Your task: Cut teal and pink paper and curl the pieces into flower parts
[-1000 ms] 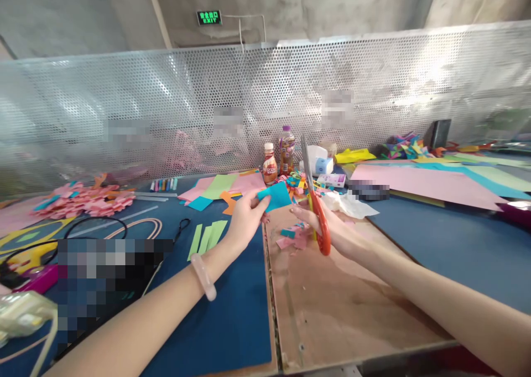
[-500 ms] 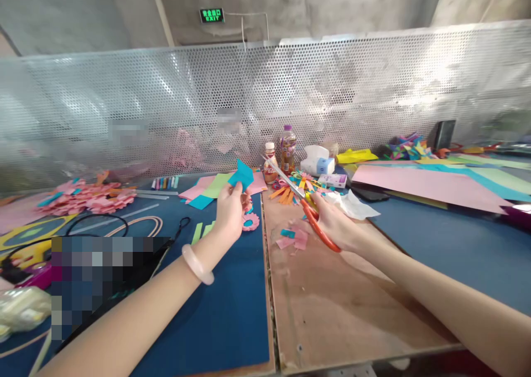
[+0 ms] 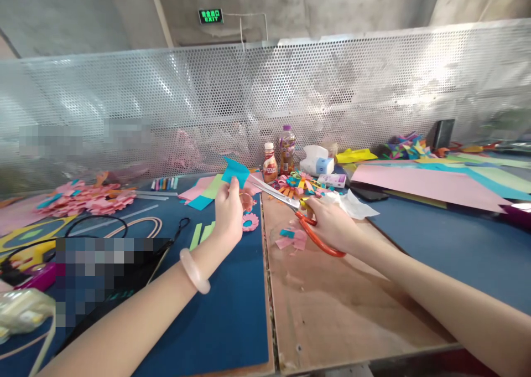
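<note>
Left hand (image 3: 229,211) pinched a piece of blue paper (image 3: 236,172) above the blue tabletop (image 3: 232,310); right hand (image 3: 332,222) gripped orange-handled scissors (image 3: 289,201) pointing left at the paper's right edge, contact unclear. Near them lay a pink ring (image 3: 255,222), and two bottles (image 3: 269,168) stood on the far side

Purple-capped bottle (image 3: 286,151) beside a white-capped bottle (image 3: 269,166)
</note>
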Available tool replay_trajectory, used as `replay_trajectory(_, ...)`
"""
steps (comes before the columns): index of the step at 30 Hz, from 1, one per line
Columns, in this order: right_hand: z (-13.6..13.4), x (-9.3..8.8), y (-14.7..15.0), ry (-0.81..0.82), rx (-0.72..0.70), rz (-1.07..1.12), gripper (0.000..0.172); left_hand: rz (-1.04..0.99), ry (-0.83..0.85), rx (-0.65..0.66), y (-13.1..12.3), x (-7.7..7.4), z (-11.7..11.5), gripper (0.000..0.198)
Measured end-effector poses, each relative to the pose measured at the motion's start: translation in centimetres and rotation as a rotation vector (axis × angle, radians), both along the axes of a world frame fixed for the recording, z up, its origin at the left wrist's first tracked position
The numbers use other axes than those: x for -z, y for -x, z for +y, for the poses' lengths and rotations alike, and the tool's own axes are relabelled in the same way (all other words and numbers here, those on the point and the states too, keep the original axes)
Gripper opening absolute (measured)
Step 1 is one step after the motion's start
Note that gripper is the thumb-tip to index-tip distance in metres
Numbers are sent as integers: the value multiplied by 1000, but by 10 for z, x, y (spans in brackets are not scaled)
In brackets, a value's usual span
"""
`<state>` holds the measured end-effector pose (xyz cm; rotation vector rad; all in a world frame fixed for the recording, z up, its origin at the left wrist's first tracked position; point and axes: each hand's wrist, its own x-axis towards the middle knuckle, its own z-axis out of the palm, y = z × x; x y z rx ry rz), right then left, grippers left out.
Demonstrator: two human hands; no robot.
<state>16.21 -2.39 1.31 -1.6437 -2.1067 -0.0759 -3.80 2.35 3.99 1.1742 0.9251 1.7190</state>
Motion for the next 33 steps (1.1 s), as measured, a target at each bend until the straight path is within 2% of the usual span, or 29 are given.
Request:
replay_trajectory(8,-11,-11,1,161,-214,224,35,216,-246,-49,-4,-7,-16,20)
replay_trajectory(14,-18,-22,4,282,-290,372,35,276,-247,101,-7,-5,-19,17)
replay_trajectory(18,-23,-29,6,387,-289,452,35,300,-247,107,-9,-4,-20,20)
replay_trajectory(27,-18,-20,2,416,-332,522,36,328,-237,76,-10,-7,-24,19)
replay_trajectory(33,-23,-29,7,391,-272,475,42,328,-208,-29,-6,0,-18,19)
